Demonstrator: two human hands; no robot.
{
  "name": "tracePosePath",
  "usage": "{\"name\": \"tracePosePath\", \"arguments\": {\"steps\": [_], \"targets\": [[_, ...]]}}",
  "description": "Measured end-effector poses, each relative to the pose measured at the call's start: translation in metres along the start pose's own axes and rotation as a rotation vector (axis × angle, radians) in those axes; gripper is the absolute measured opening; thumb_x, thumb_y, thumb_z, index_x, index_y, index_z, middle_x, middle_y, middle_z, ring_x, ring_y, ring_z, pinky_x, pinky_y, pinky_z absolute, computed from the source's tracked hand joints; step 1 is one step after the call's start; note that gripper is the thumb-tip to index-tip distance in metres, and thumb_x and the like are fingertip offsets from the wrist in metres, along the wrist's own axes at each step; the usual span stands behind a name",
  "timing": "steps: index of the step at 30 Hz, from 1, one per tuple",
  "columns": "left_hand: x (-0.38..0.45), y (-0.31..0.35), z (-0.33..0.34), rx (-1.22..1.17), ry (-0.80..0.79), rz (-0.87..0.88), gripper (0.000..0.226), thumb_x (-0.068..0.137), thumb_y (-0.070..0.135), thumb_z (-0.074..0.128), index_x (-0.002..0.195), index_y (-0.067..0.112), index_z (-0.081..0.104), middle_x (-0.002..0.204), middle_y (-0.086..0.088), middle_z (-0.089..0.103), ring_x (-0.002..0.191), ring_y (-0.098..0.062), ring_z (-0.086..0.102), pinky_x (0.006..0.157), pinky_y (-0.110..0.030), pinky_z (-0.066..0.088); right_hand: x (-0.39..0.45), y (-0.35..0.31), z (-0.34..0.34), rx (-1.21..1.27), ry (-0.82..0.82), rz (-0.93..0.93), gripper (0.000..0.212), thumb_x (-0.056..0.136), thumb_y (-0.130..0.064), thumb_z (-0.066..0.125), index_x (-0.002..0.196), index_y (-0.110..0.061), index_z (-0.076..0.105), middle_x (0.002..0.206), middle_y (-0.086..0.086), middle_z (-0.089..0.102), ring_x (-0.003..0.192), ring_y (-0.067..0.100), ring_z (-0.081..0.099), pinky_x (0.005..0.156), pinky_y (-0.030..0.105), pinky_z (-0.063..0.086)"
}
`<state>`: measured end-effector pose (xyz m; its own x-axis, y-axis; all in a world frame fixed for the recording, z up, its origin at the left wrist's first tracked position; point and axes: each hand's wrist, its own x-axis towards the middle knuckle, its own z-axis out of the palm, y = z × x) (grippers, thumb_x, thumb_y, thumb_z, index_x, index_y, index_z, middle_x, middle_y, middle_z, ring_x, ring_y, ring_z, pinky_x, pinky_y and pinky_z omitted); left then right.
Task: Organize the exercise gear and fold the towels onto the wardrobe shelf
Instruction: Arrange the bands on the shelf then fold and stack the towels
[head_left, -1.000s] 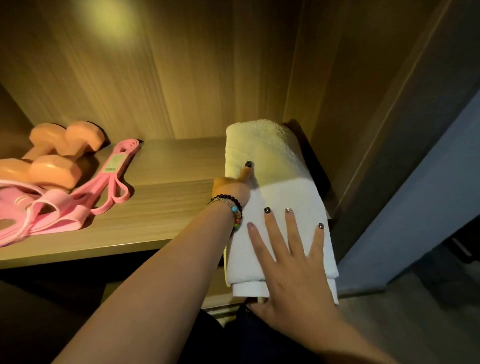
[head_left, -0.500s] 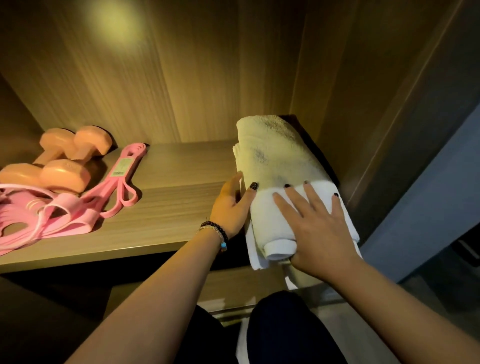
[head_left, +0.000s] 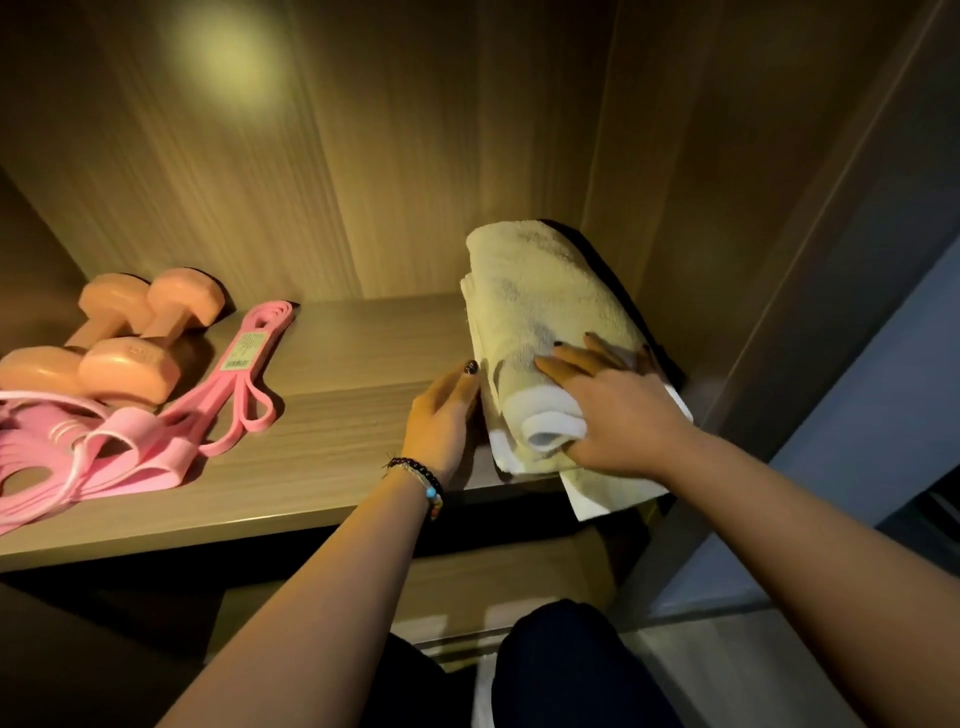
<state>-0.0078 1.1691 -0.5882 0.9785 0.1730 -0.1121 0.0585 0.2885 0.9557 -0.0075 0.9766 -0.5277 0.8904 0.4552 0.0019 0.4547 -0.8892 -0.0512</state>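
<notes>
A folded white towel (head_left: 540, 296) lies lengthwise at the right end of the wooden wardrobe shelf (head_left: 337, 436), its near end hanging a little over the front edge. My right hand (head_left: 613, 410) lies flat on top of its near end, fingers spread. My left hand (head_left: 441, 415) presses against the towel's left side with straight fingers, a bead bracelet on the wrist. Two orange dumbbells (head_left: 130, 338) sit at the shelf's left, with pink resistance bands (head_left: 228, 395) beside them.
A pink skipping rope and strap (head_left: 62, 457) lie at the front left of the shelf. The wardrobe's right side panel (head_left: 727, 234) stands close against the towel. A lower shelf (head_left: 493, 587) shows under the front edge. My knee (head_left: 571, 670) is below.
Both hands slid the towel deeper onto the shelf. My right hand moved forward from the towel's overhanging end onto its top, and my left hand dropped to the towel's left side.
</notes>
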Motion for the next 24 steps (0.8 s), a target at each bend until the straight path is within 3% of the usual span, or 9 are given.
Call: {"name": "tracePosePath", "arguments": {"steps": [3, 5, 8, 11, 13, 16, 21, 24], "targets": [[-0.001, -0.004, 0.002, 0.324, -0.086, 0.077, 0.036, 0.091, 0.039, 0.060, 0.115, 0.013, 0.068, 0.110, -0.005, 0.072, 0.108, -0.021, 0.065, 0.095, -0.037, 0.050, -0.020, 0.004, -0.002, -0.040, -0.017, -0.074, 0.093, 0.078, -0.072, 0.046, 0.150, -0.038, -0.002, 0.161, -0.008, 0.002, 0.148, 0.021, -0.007, 0.111, 0.055, 0.022], [0.000, -0.005, 0.001, 0.407, -0.102, 0.089, 0.047, 0.085, 0.050, 0.057, 0.119, 0.020, 0.067, 0.112, 0.000, 0.072, 0.110, -0.018, 0.064, 0.099, -0.041, 0.049, -0.023, 0.000, -0.004, -0.105, -0.052, -0.099, 0.103, 0.072, -0.082, 0.038, 0.149, -0.035, -0.011, 0.161, -0.003, 0.000, 0.148, 0.028, -0.006, 0.112, 0.060, 0.017], [0.002, -0.006, -0.001, 0.359, -0.115, 0.059, 0.052, 0.080, 0.052, 0.059, 0.124, 0.025, 0.064, 0.117, 0.004, 0.070, 0.113, -0.013, 0.062, 0.102, -0.043, 0.047, -0.020, -0.007, 0.007, -0.207, -0.053, -0.089, 0.118, 0.066, -0.088, 0.041, 0.147, -0.032, -0.024, 0.161, 0.005, -0.009, 0.147, 0.036, -0.011, 0.110, 0.067, 0.010], [0.006, -0.008, -0.003, 0.237, -0.109, 0.005, 0.069, 0.070, 0.054, 0.068, 0.131, 0.023, 0.059, 0.127, 0.004, 0.065, 0.121, -0.013, 0.058, 0.107, -0.043, 0.043, -0.008, -0.003, 0.016, -0.190, -0.014, -0.027, 0.120, 0.065, -0.090, 0.041, 0.147, -0.032, -0.023, 0.160, 0.001, -0.016, 0.145, 0.033, -0.019, 0.110, 0.069, 0.007], [0.006, -0.010, -0.002, 0.246, -0.106, 0.008, 0.062, 0.079, 0.045, 0.068, 0.135, 0.020, 0.056, 0.131, 0.000, 0.062, 0.124, -0.015, 0.056, 0.108, -0.042, 0.041, 0.005, -0.001, 0.017, -0.179, -0.024, 0.008, 0.119, 0.065, -0.091, 0.039, 0.147, -0.033, -0.025, 0.159, -0.002, -0.021, 0.145, 0.031, -0.022, 0.111, 0.069, 0.003], [-0.003, -0.007, 0.001, 0.399, -0.037, 0.143, 0.049, 0.091, 0.029, 0.060, 0.138, 0.017, 0.052, 0.134, 0.001, 0.060, 0.123, -0.007, 0.054, 0.107, -0.033, 0.043, 0.017, 0.001, 0.020, -0.176, -0.012, 0.024, 0.119, 0.064, -0.091, 0.040, 0.146, -0.034, -0.026, 0.157, -0.005, -0.022, 0.145, 0.027, -0.023, 0.112, 0.068, 0.001], [-0.022, -0.004, 0.007, 0.562, -0.002, 0.246, 0.045, 0.097, 0.028, 0.052, 0.141, 0.021, 0.049, 0.133, 0.006, 0.059, 0.118, -0.004, 0.056, 0.101, -0.026, 0.046, 0.013, 0.004, 0.022, -0.152, 0.039, 0.008, 0.120, 0.057, -0.093, 0.032, 0.146, -0.035, -0.023, 0.158, -0.008, -0.019, 0.146, 0.024, -0.021, 0.113, 0.065, 0.002], [-0.039, -0.001, 0.005, 0.799, -0.024, 0.300, 0.050, 0.096, 0.037, 0.042, 0.143, 0.023, 0.044, 0.127, 0.008, 0.060, 0.114, -0.012, 0.057, 0.093, -0.024, 0.044, 0.008, -0.002, 0.017, -0.129, 0.009, 0.026, 0.117, 0.067, -0.085, 0.045, 0.148, -0.032, -0.022, 0.158, -0.007, -0.021, 0.145, 0.025, -0.023, 0.114, 0.064, 0.002]]}}
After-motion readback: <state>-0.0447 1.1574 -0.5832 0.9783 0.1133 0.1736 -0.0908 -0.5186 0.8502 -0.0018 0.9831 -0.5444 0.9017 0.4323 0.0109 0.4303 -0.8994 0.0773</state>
